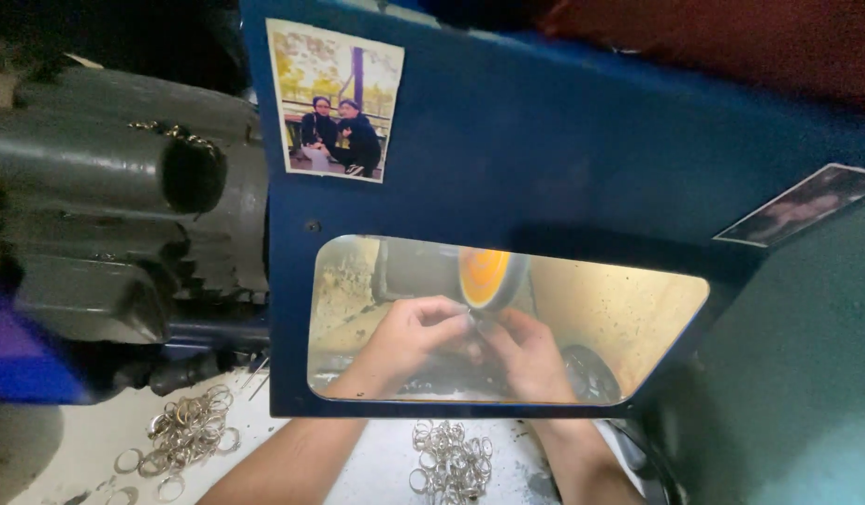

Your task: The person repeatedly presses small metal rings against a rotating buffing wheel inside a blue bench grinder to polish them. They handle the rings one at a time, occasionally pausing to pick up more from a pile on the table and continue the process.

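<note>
Behind the clear window (pixel 601 309) of a blue guard panel (pixel 563 159), both my hands reach in toward an orange polishing wheel (pixel 487 277). My left hand (pixel 409 335) and my right hand (pixel 526 353) pinch a small metal piece (pixel 476 323) together just under the wheel; it is too small and blurred to name for sure. My forearms pass beneath the panel's lower edge.
A pile of metal rings (pixel 184 432) lies on the white bench at the left, another heap of rings (pixel 451 458) between my forearms. A grey motor housing (pixel 123 206) stands at the left. A photo print (pixel 337 98) is stuck on the panel. A dark round container (pixel 591 374) sits inside.
</note>
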